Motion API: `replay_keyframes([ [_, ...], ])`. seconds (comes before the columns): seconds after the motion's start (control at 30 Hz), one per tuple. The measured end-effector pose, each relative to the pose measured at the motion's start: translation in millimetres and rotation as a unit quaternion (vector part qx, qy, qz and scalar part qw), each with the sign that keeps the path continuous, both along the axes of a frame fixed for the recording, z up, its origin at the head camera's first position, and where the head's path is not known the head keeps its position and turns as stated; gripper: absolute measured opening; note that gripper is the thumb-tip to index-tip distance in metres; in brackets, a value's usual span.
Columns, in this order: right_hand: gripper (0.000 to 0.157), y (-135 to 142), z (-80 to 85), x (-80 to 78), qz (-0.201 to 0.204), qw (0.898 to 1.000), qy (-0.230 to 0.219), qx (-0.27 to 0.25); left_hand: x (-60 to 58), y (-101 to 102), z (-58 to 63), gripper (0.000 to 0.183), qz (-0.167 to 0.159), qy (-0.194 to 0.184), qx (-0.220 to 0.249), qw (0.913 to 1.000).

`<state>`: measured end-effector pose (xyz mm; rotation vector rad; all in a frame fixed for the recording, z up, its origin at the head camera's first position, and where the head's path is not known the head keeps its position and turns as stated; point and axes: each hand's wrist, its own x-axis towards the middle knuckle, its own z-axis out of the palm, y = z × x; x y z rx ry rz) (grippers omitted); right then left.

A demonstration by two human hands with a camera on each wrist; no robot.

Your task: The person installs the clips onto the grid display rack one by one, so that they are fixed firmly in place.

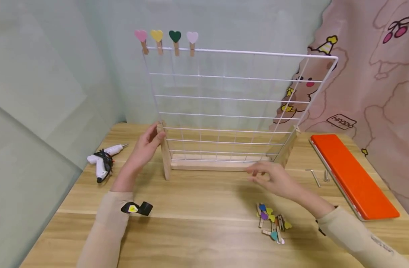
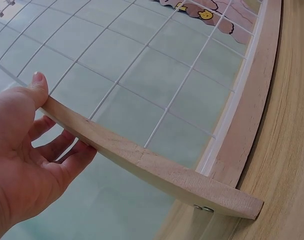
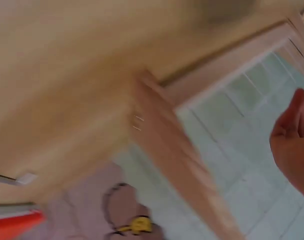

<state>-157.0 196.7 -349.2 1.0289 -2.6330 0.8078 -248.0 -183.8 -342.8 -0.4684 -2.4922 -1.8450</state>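
A white wire grid (image 1: 224,99) stands upright in a wooden base (image 1: 204,165) with a post at each end. My left hand (image 1: 145,147) holds the left wooden post (image 2: 142,160) near its top, the thumb on one side and the fingers on the other. In front of the grid's lower right, my right hand (image 1: 272,178) hovers with loosely bent fingers and nothing visible in it. Below it lies a pile of heart clothespins (image 1: 272,223) in several colours. Pink (image 1: 141,36), yellow (image 1: 156,35), green (image 1: 175,36) and pale (image 1: 192,37) heart clothespins are clipped along the grid's top left.
A white glue gun (image 1: 105,160) with its black cord wound round it lies at the left. To the right are an Allen key (image 1: 314,177), a small screw (image 1: 326,176) and a long orange-topped case (image 1: 353,176). A wall and a printed curtain (image 1: 375,93) stand behind.
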Motion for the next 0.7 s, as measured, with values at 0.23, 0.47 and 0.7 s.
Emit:
replay_keyframes([
  [0.23,0.025,38,-42.7,39.7,-0.002,0.992,-0.12,0.043,-0.3,2,1.3,0.066,-0.004,0.0,0.014,0.9999],
  [0.47,0.021,46,-56.9,54.5,-0.037,0.99,-0.116,0.071,-2.0,0,3.6,0.06,-0.005,0.026,0.025,0.9993],
  [0.7,0.019,36,-58.8,54.6,-0.081,0.98,-0.168,0.073,-1.6,2,-0.8,0.057,-0.003,0.038,0.017,0.9991],
])
